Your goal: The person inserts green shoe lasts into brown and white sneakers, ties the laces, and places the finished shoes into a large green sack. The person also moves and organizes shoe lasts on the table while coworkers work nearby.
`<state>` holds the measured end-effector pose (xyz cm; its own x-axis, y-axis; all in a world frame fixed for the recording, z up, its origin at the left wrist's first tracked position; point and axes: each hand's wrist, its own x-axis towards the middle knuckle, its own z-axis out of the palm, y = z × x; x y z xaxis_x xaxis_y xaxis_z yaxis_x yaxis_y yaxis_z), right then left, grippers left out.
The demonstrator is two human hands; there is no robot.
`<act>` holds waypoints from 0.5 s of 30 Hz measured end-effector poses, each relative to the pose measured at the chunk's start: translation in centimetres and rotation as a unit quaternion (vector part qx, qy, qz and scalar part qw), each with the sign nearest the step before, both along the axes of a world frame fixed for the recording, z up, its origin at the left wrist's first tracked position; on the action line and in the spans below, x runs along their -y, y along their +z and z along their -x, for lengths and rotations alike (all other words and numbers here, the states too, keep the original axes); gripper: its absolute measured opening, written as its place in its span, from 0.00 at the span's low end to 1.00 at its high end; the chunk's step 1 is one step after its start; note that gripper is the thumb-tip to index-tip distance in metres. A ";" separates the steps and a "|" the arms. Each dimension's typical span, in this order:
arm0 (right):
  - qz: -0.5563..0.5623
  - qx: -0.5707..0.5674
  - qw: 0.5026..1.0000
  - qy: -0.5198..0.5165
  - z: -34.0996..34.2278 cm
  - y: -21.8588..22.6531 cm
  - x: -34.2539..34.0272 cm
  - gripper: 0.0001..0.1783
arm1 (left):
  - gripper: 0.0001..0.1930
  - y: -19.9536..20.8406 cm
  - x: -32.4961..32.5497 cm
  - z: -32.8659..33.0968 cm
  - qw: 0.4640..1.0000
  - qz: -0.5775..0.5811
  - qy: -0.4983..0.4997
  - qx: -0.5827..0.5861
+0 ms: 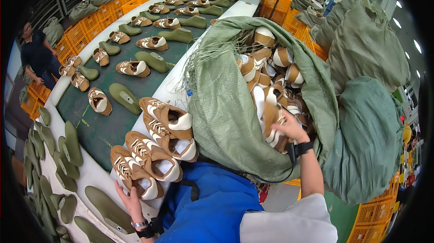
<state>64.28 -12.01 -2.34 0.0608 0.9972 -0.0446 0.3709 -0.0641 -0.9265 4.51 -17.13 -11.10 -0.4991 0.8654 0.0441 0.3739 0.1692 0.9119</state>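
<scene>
My right hand [291, 127] reaches into a large green woven sack [221, 103] and grips a brown-and-white sneaker [273, 118], slightly blurred. Around it in the sack lie many more brown sneakers with white heels [264, 36]. My left hand [131, 202], fingers apart and holding nothing, is beside a row of several brown sneakers [144, 147] with white laces on the white ledge. Its fingertips are close to the nearest sneaker [135, 175]; whether they touch it I cannot tell.
A dark green conveyor belt [86, 121] carries sneakers beside olive shoe lasts [124, 98]. More lasts [108, 209] crowd the white surface at left. Tied sacks [366, 139] stand at right, orange crates [90, 26] along both sides. A person [36, 53] stands beyond the belt.
</scene>
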 end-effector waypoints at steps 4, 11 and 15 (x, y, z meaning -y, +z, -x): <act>-0.149 -0.321 0.924 -0.142 -3.6 2.6 -1.8 0.22 | 0.32 1.6 0.9 0.1 0.998 -0.028 0.048 0.019; -0.172 -0.564 0.807 -0.011 2.6 4.2 -4.6 0.34 | 0.27 7.5 -0.1 -5.4 0.970 -0.178 -0.066 -0.150; -0.185 -0.372 0.906 0.075 10.0 5.9 -7.7 0.30 | 0.27 11.7 -0.5 -8.6 0.914 -0.252 -0.209 -0.241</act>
